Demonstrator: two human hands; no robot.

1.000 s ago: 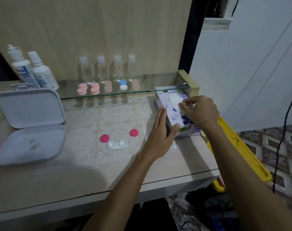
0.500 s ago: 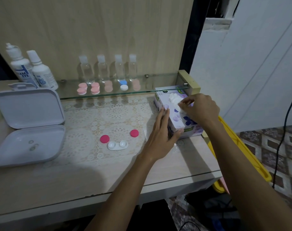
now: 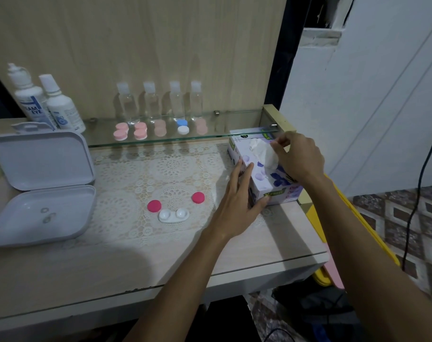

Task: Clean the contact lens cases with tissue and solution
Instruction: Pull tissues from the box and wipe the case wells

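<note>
**Inspector:** Report the tabletop (image 3: 111, 262), left to right.

**Assistant:** At nine o'clock, an open white box (image 3: 41, 186). Behind it, two solution bottles (image 3: 44, 104) standing upright. At centre, on the lace mat (image 3: 160, 183), the white lens case (image 3: 173, 215) lies uncapped, its long axis running left to right, with two pink caps (image 3: 154, 206) just beside it at its ten and one o'clock. Spare cases (image 3: 129, 131) and four clear bottles (image 3: 160, 102) sit on the glass shelf (image 3: 234, 134) at twelve o'clock.

**Inspector:** And the hands?

**Assistant:** The left hand (image 3: 237, 206) lies with straight fingers pressed flat against the near side of the tissue box (image 3: 266, 183), thumb at the box's front corner; this grip has hold of nothing, it only steadies. The right hand (image 3: 298, 159) is above the box top, thumb and forefinger pinched on the tissue (image 3: 263, 154) that stands out of the slot.

**Inspector:** The relation that matters?

**Assistant:** The tissue lies directly beneath the right grip, and the box's long axis runs from ten to four o'clock. The lens case lies at about eight o'clock from both hands, apart from them; the left hand is the nearer. My judgement: the tissue is not yet free of the box, and must be drawn upward while the left holds the box down.
</note>
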